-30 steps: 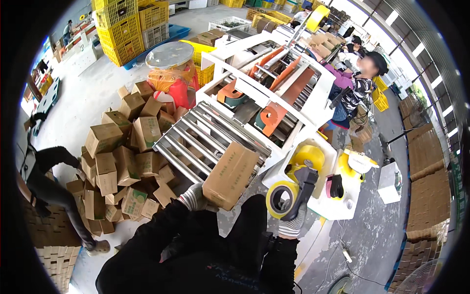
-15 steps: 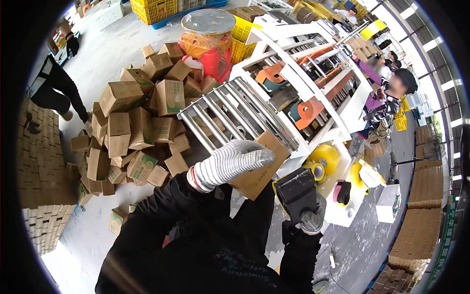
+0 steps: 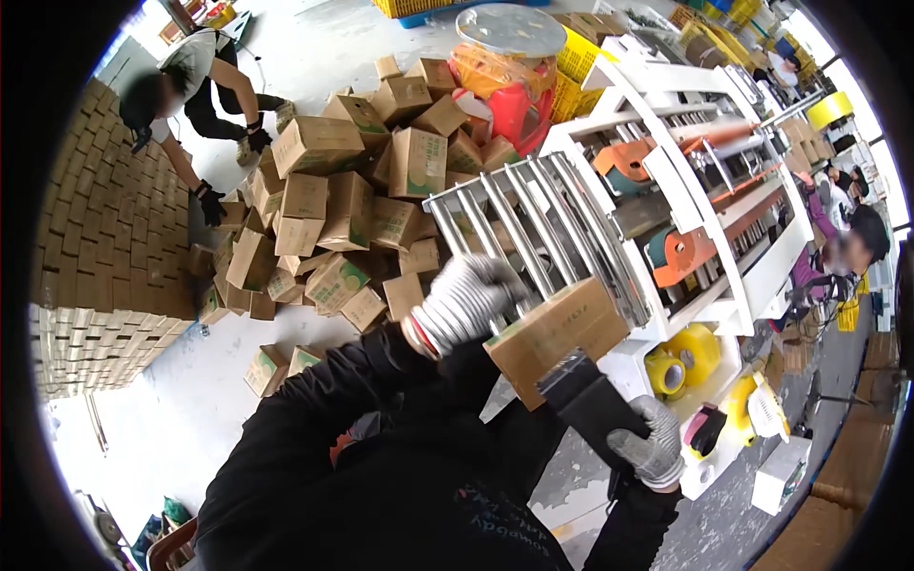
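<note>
A brown cardboard box [image 3: 562,333] sits tilted at the near end of the roller conveyor [image 3: 528,224]. My left hand [image 3: 466,300], in a grey-white striped knit glove, is just left of the box. Its fingers look bent but are blurred, and whether they touch the box is unclear. A black block-shaped handheld device [image 3: 595,404] is gripped in my gloved right hand [image 3: 649,445]. The device's far end meets or overlaps the box's near right side; its exact kind does not show.
Loose boxes [image 3: 309,205] lie heaped left of the conveyor, where another person [image 3: 205,95] bends beside stacked cartons [image 3: 114,219]. A white frame machine [image 3: 705,190] with orange parts spans the rollers. At right, a white tray [image 3: 709,476] holds yellow tape rolls [image 3: 693,354].
My right hand has raised the black device and turned it against the box. My left hand has come off the box's face to its left. The other person has bent toward the boxes.
</note>
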`<state>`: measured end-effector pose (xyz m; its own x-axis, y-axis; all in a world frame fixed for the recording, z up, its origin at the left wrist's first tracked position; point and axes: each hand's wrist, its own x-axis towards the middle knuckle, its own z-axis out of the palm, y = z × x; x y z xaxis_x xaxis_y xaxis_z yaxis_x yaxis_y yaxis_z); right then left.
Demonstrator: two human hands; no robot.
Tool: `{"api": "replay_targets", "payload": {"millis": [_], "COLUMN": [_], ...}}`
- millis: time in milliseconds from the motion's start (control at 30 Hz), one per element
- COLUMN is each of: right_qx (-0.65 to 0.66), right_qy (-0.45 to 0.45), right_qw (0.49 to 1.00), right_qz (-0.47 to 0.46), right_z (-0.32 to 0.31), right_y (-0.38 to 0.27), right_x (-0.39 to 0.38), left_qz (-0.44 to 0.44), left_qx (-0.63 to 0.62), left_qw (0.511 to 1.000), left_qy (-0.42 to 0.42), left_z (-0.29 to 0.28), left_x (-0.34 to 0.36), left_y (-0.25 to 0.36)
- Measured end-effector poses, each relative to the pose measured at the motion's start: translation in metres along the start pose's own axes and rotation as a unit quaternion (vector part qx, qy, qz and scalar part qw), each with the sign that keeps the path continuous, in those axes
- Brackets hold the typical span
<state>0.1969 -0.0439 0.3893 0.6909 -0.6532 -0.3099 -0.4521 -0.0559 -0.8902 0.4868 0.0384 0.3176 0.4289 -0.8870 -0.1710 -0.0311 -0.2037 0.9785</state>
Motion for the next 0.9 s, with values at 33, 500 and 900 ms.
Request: {"api": "replay_targets", "payload": {"millis": [33,500,900], "right_qx": [0.026,0.056,0.116], "right_qy": [0.019,0.065,0.039], "right_qw": [0.999,0.996,0.992], "right_qz": [0.021,0.029,0.019], "right_z": [-0.014,-0.028,-0.013], "right_y": [0.005,0.137,0.17], "right_x": [-0.012,-0.002,0.004], "left_qz": [-0.053,-0.185,-0.186], "left_qx": [-0.056,0.135,0.401], "left_qw": [0.997,0.969,0.894], "left_qy": [0.016,-0.091,-0.074], "left_z": [-0.016,0.044,0.033], "left_x": [0.005,0.048,0.041], "left_y": [0.012,-0.125,-0.034]}}
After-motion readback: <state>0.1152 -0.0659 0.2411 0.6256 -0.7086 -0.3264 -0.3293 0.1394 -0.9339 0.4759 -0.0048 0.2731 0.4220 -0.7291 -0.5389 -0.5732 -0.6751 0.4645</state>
